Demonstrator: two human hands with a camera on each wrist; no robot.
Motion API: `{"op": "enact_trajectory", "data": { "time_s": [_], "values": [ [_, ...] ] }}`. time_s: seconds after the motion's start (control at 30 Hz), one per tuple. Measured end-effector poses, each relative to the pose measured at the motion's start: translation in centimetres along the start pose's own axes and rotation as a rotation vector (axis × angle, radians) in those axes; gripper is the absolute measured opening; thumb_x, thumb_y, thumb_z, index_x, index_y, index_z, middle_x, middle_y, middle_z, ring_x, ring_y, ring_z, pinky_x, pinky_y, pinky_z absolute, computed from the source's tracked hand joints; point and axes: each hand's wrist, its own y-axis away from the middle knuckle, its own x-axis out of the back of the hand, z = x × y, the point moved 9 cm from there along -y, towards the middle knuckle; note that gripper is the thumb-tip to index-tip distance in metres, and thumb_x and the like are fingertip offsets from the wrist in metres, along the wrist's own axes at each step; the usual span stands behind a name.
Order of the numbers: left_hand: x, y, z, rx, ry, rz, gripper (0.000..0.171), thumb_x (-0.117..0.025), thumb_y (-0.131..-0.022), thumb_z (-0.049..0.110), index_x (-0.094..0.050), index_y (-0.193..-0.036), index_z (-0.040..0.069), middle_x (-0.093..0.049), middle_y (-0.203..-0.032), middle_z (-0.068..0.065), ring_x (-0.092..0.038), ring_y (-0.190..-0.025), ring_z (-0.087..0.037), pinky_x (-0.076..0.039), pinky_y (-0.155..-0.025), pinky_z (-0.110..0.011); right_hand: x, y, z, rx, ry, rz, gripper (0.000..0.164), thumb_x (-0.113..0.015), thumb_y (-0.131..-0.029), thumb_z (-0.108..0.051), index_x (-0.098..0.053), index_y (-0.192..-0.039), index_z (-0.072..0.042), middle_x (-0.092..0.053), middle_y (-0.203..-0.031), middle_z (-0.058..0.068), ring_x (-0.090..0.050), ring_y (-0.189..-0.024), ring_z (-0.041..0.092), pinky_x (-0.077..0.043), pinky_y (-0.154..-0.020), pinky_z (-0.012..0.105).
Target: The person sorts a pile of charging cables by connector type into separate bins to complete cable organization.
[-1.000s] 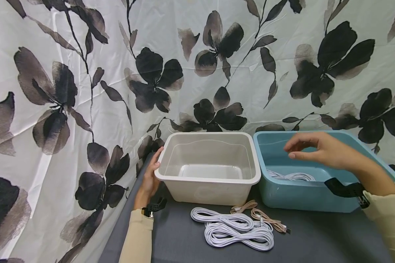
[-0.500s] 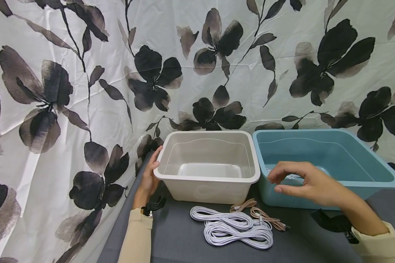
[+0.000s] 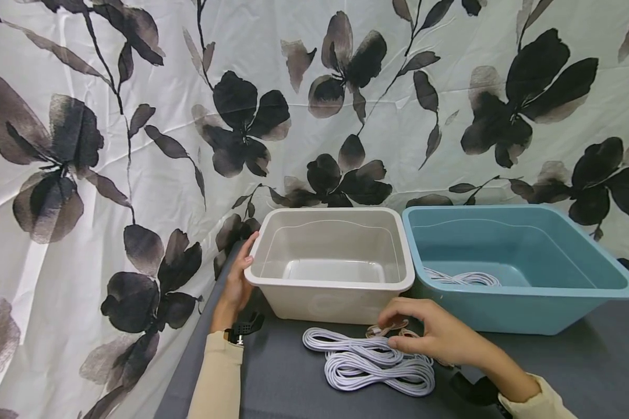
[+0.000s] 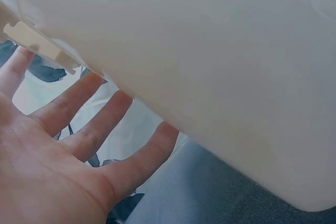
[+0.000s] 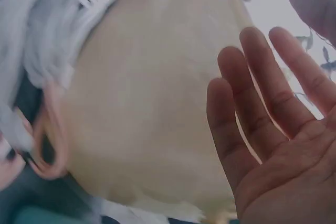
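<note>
My left hand (image 3: 235, 291) rests against the left side of a beige plastic bin (image 3: 325, 302); in the left wrist view its nearly straight fingers (image 4: 144, 156) touch the bin's wall. My right hand (image 3: 435, 331) hovers with loosely bent fingers over a tan cable (image 3: 374, 331) on the table, partly hiding it. Just left of that hand lies a bundled white cable (image 3: 367, 364), looped several times. The right wrist view has the spread right fingers (image 5: 257, 98) apart from the blurred tan cable (image 5: 52, 140), holding nothing.
To the right of the beige bin stands a blue plastic bin (image 3: 513, 311), with another white cable (image 3: 466, 279) inside. Both bins sit on a dark grey table (image 3: 283, 390). A floral curtain (image 3: 346, 134) hangs behind and to the left.
My right hand has come out from above the blue bin, moving left and down to the tan cable. The left hand stays at the beige bin.
</note>
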Motion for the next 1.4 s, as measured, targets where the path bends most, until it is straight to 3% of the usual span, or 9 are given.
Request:
{"op": "enact_trajectory", "data": {
  "time_s": [0.17,0.3,0.67,0.87,1.1,1.4],
  "values": [
    [0.2,-0.1,-0.1,0.001,0.0,-0.012,0.066,-0.03,-0.099,0.025,-0.021,-0.164,0.021,-0.02,-0.17,-0.007,-0.034,-0.142,-0.027,-0.036,-0.108,-0.052,-2.1,-0.5,2.5,-0.12,0.016,-0.004,0.025,-0.072,-0.095,-0.02,-0.068,-0.119,-0.026,-0.072,-0.113,-0.007,-0.068,-0.101,0.008,-0.056,-0.084,0.031],
    [0.0,0.0,0.0,-0.001,0.016,-0.018,0.066,-0.03,-0.099,0.025,-0.02,-0.165,0.022,-0.02,-0.17,-0.005,-0.031,-0.144,-0.027,-0.032,-0.11,-0.057,-3.2,-0.8,4.0,-0.186,0.025,0.008,0.025,-0.073,-0.094,-0.027,-0.07,-0.118,-0.021,-0.073,-0.113,-0.001,-0.069,-0.101,0.01,-0.058,-0.083,0.036],
    [-0.2,0.1,0.2,-0.006,0.026,-0.021,0.067,-0.03,-0.098,0.024,-0.019,-0.165,0.021,-0.019,-0.17,-0.006,-0.03,-0.145,-0.027,-0.032,-0.111,-0.054,-5.0,-1.3,5.8,-0.241,0.132,0.031,0.028,-0.076,-0.091,-0.03,-0.073,-0.114,-0.013,-0.075,-0.109,0.01,-0.072,-0.095,0.025,-0.059,-0.079,0.037],
    [-0.3,0.3,0.3,-0.007,0.034,-0.02,0.067,-0.03,-0.099,0.024,-0.02,-0.165,0.021,-0.02,-0.169,-0.006,-0.03,-0.144,-0.028,-0.032,-0.111,-0.054,-5.6,-1.5,6.5,-0.299,0.219,0.03,0.034,-0.078,-0.089,-0.033,-0.075,-0.113,-0.009,-0.076,-0.108,0.005,-0.071,-0.097,0.022,-0.057,-0.082,0.037],
    [-0.1,0.3,0.2,-0.006,0.032,-0.018,0.067,-0.031,-0.099,0.025,-0.02,-0.165,0.021,-0.019,-0.17,-0.005,-0.03,-0.145,-0.027,-0.03,-0.112,-0.057,-6.6,-2.1,6.7,-0.293,0.31,0.025,0.03,-0.08,-0.086,-0.034,-0.077,-0.105,-0.012,-0.077,-0.101,0.0,-0.07,-0.093,0.018,-0.052,-0.077,0.031],
    [-0.1,0.1,0.1,-0.001,0.019,-0.014,0.067,-0.031,-0.098,0.025,-0.02,-0.165,0.022,-0.019,-0.17,-0.004,-0.029,-0.146,-0.027,-0.029,-0.112,-0.058,-7.0,-2.6,6.6,-0.27,0.372,0.031,0.019,-0.079,-0.087,-0.029,-0.077,-0.099,-0.014,-0.076,-0.096,-0.003,-0.068,-0.091,0.017,-0.052,-0.077,0.033]
  ]
}}
